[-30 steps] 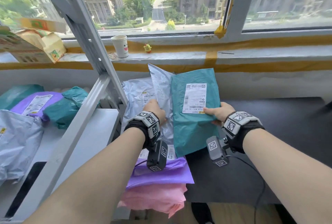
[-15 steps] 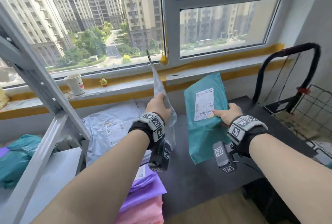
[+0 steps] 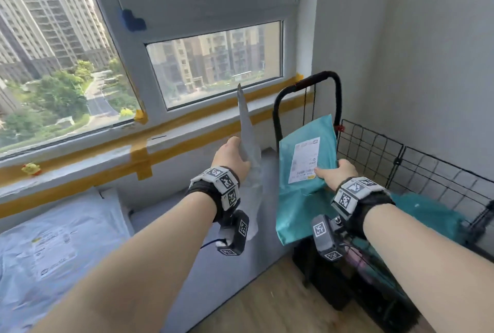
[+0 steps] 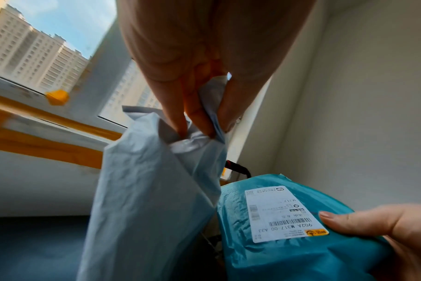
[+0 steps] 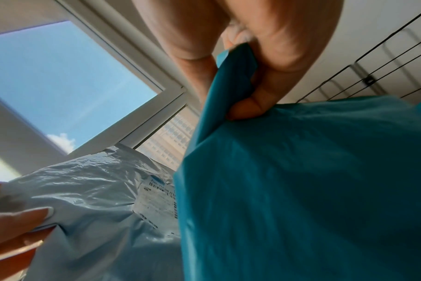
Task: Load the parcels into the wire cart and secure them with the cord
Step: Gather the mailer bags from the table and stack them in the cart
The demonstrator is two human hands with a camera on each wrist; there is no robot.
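Note:
My left hand [image 3: 232, 157] pinches the edge of a pale grey mailer [image 3: 250, 151], held upright and edge-on in the head view; the left wrist view shows the same grey mailer [image 4: 151, 190] hanging below the fingers. My right hand [image 3: 335, 173] grips a teal parcel [image 3: 302, 191] with a white label, thumb on the label, just in front of the black wire cart [image 3: 387, 161] and its looped handle [image 3: 307, 86]. Another teal parcel [image 3: 427, 215] lies inside the cart. The right wrist view shows the teal parcel [image 5: 301, 190] and the grey mailer [image 5: 84, 190].
A pale blue mailer [image 3: 53, 236] lies on the dark grey surface [image 3: 213, 268] at the left, below the taped window sill [image 3: 133, 142]. A small yellow toy [image 3: 31, 169] sits on the sill. Grey walls close the corner behind the cart. Wooden floor [image 3: 267, 306] shows below.
The view has swung right from the shelf to the cart. Both hands carried their parcels right; the teal parcel now sits at the cart's handle.

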